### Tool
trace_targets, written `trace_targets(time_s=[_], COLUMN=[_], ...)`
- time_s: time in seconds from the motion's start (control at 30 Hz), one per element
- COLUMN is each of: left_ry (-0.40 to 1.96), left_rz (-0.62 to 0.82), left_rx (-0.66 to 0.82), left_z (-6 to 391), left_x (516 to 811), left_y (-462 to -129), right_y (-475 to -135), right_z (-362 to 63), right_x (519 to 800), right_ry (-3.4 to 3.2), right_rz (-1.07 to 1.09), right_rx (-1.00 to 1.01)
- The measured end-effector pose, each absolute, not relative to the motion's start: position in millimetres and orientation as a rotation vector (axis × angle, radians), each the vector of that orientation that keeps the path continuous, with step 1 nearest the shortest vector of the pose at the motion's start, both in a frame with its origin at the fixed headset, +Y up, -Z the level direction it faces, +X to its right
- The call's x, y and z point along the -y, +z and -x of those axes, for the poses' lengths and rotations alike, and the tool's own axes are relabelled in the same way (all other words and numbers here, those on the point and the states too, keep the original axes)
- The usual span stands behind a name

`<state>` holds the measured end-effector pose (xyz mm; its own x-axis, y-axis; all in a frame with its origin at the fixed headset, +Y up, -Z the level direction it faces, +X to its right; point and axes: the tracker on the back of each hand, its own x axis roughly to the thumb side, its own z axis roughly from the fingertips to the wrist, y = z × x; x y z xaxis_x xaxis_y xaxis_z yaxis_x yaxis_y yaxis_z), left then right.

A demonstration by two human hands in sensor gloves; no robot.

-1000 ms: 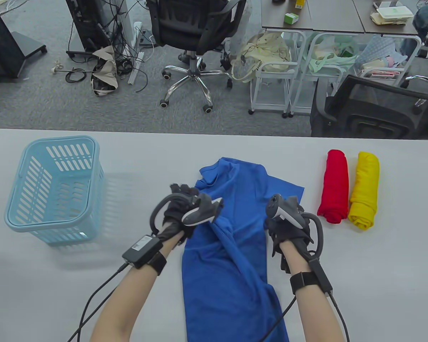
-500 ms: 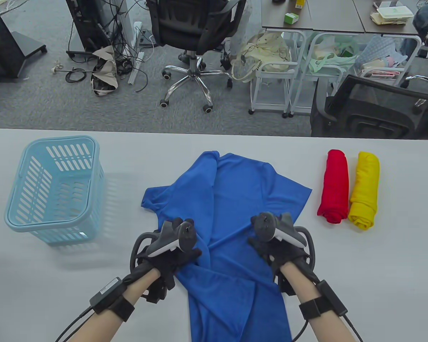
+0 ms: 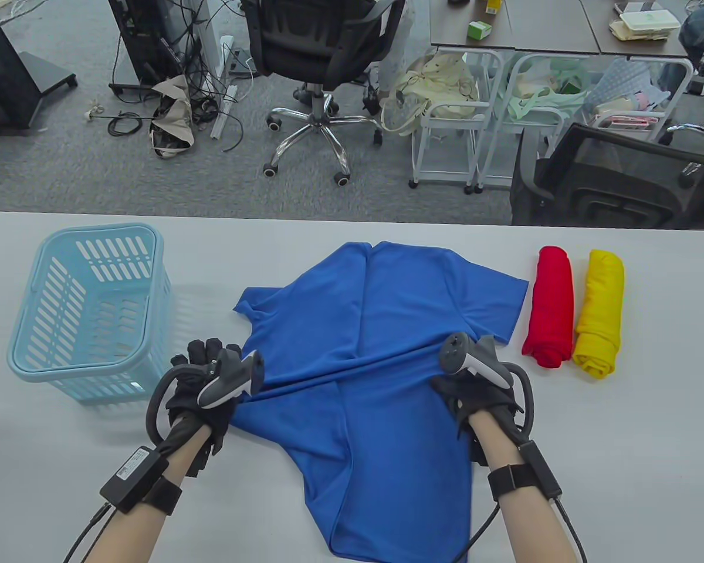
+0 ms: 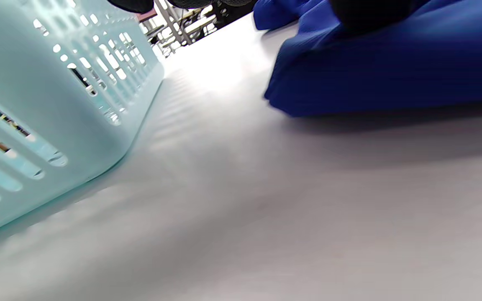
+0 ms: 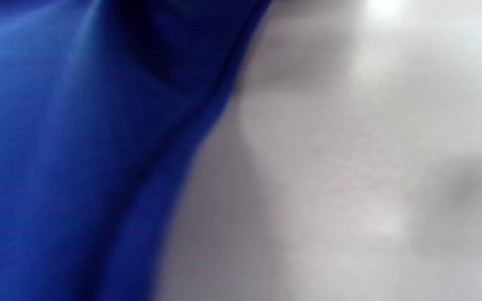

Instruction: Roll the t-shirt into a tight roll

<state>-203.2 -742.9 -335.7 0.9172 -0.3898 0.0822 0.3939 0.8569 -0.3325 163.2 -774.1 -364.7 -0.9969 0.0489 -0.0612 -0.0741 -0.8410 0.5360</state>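
Observation:
The blue t-shirt [image 3: 387, 316] lies spread on the grey table [image 3: 622, 446], collar at the far side, both sleeves out, hem toward me. My left hand [image 3: 202, 384] grips its left side edge below the sleeve. At the right side edge my right hand [image 3: 475, 390] grips the cloth, and a taut crease runs across the shirt between the two hands. In the left wrist view a dark gloved finger [image 4: 366, 12] sits on the bunched blue t-shirt [image 4: 391, 71]. The right wrist view is blurred and shows only the blue t-shirt [image 5: 78, 146] beside bare table.
A light blue plastic basket [image 3: 88, 305] stands at the left, close to my left hand, and the basket [image 4: 36, 96] fills the left of the left wrist view. A red rolled shirt [image 3: 548, 305] and a yellow rolled shirt [image 3: 599, 311] lie side by side at the right.
The shirt went from a bunched, narrow heap to spread wide and flat. Both hands moved apart, the left one far to the left, pulling the cloth taut between them.

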Motion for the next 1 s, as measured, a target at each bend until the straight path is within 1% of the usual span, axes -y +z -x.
trace_targets(time_s=[0.07,0.1,0.17,0.23,0.27,0.33,0.37,0.4,0.47,0.53,0.6,0.67,0.7,0.73,0.77,0.8,0.83,0.9,0.97,1.0], left_ry=[-0.322,-0.261,-0.185,-0.197,-0.243,-0.326,-0.273,-0.221,-0.214,-0.344,-0.453,-0.541,-0.570,-0.533,-0.446,-0.382,-0.261,-0.171,-0.230,-0.317], left_rz=[0.354,0.374,0.423,0.471,0.486,0.524,0.565,0.623,0.674,0.667,0.695,0.676,0.641,0.599,0.551,0.529,0.488,0.458,0.465,0.479], left_rx=[0.094,0.139,0.181,0.199,0.207,0.206,0.237,0.284,0.314,0.296,0.276,0.256,0.262,0.253,0.225,0.214,0.200,0.176,0.146,0.161], left_z=[183,170,151,138,135,142,153,165,188,213,228,232,231,229,223,219,210,198,187,186], left_x=[742,744,751,762,770,778,779,778,773,766,757,747,739,732,724,720,716,721,740,754], left_y=[-330,-328,-329,-332,-334,-334,-331,-328,-322,-314,-309,-305,-305,-307,-309,-311,-316,-323,-327,-325], right_y=[-353,-343,-326,-312,-307,-307,-311,-317,-327,-335,-336,-336,-336,-335,-335,-335,-336,-335,-335,-334], right_z=[-151,-141,-125,-114,-112,-118,-129,-136,-147,-152,-150,-150,-150,-150,-150,-150,-150,-151,-152,-153], right_x=[767,761,754,753,758,772,780,781,779,781,781,780,781,781,781,781,781,781,781,781], right_ry=[2.983,3.010,3.036,3.039,3.028,3.023,3.025,2.980,2.908,2.903,2.884,2.903,2.896,2.890,2.891,2.893,2.894,2.891,2.893,2.892], right_rz=[-0.004,-0.073,-0.189,-0.288,-0.327,-0.299,-0.262,-0.250,-0.128,-0.112,-0.092,-0.102,-0.099,-0.099,-0.100,-0.100,-0.101,-0.101,-0.103,-0.101], right_rx=[-0.806,-0.774,-0.747,-0.773,-0.826,-0.946,-1.001,-0.952,-0.924,-0.916,-0.889,-0.893,-0.889,-0.891,-0.891,-0.891,-0.890,-0.889,-0.888,-0.887])
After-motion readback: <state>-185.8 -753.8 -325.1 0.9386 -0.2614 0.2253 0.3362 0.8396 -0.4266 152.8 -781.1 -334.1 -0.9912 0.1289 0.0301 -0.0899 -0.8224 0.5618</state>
